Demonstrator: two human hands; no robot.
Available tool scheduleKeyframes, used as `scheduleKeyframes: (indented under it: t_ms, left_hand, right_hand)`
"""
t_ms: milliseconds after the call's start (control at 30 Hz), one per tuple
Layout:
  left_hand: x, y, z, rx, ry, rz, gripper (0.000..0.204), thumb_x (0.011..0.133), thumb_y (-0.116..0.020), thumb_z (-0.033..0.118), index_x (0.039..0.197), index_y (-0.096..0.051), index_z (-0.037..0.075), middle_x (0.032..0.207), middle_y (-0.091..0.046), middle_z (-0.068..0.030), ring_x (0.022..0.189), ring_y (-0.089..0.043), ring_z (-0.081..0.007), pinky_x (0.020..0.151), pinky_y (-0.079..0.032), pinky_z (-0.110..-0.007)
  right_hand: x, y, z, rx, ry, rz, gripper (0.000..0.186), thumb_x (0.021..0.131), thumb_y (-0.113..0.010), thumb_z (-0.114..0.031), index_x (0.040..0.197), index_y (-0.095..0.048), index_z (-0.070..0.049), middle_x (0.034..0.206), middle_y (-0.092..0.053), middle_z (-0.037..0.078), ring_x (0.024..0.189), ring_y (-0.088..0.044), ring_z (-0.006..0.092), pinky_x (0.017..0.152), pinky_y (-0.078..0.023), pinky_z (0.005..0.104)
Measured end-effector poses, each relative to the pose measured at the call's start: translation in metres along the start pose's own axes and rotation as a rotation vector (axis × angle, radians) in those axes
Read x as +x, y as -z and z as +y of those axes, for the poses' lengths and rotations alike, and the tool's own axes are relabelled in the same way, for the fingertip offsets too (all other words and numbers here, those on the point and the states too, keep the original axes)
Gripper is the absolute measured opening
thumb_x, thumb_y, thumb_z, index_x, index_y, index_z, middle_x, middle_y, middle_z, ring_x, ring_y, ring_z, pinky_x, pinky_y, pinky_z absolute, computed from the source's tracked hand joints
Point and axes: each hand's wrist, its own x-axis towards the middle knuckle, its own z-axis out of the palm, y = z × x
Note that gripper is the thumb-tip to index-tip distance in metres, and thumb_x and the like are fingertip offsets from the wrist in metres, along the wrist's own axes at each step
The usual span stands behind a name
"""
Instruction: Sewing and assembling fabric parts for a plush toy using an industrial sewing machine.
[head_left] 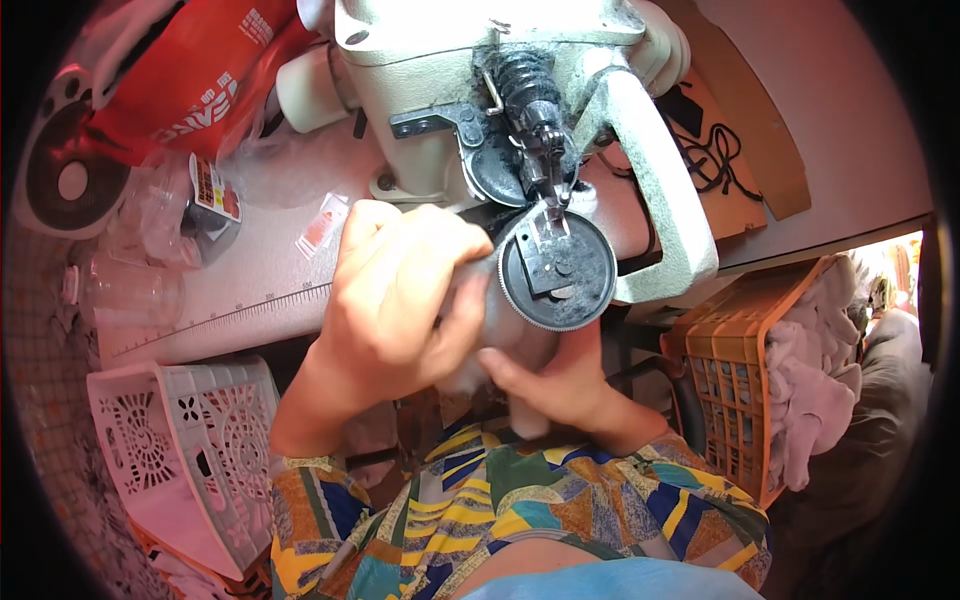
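A pale grey, sock-like piece of fabric (505,325) hangs between my hands, blurred, beside a black toothed disc (590,290) on the sewing machine (430,70). My left hand (400,290) is closed, its curled fingers and thumb pinching the fabric at the disc's left edge. Lower down, my right hand (555,390) grips the same fabric with the thumb lying across it. The fingers of that hand are mostly hidden behind the fabric and under the disc. Above the disc sits the dark needle mechanism (540,130), dusted with lint.
A white plastic basket (180,400) stands at lower left. An orange basket (720,380) at right holds pale fabric pieces (810,380). On the table are a red bag (200,90), a clear jar (130,285) and a printed ruler scale (260,305). Cardboard (750,130) lies at right.
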Motion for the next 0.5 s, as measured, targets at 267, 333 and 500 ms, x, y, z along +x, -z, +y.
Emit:
scheduleKeyframes:
  t_ms: [267,333,500]
  left_hand:
    - [-0.015,0.029,-0.021,-0.340,0.223,-0.140,0.017,0.076,-0.056,0.017,0.078,-0.059,0.001,0.088,-0.061,-0.0154,0.073,-0.055,-0.0289,0.073,-0.038,-0.036]
    - [-0.018,0.027,-0.023,-0.331,0.291,-0.128,0.013,0.078,-0.057,0.011,0.080,-0.059,-0.001,0.090,-0.061,-0.0167,0.073,-0.054,-0.0284,0.070,-0.039,-0.035]
    - [-0.018,0.024,-0.024,-0.171,0.168,-0.059,0.011,0.075,-0.067,0.003,0.081,-0.058,0.000,0.089,-0.063,-0.0143,0.070,-0.056,-0.0283,0.069,-0.041,-0.034]
  right_hand:
    - [-0.004,-0.013,0.009,-0.011,-0.035,-0.038,0.052,0.072,-0.076,-0.017,0.116,-0.056,0.002,0.111,-0.061,0.016,0.107,-0.059,0.0265,0.095,-0.044,0.0381]
    - [-0.002,-0.016,0.009,-0.009,-0.017,-0.010,0.048,0.073,-0.076,-0.018,0.113,-0.059,0.002,0.108,-0.063,0.017,0.102,-0.062,0.0265,0.092,-0.046,0.0374]
    - [-0.001,-0.015,0.012,-0.049,-0.033,-0.030,0.049,0.073,-0.076,-0.018,0.114,-0.058,0.002,0.108,-0.063,0.016,0.103,-0.062,0.0269,0.091,-0.046,0.0377]
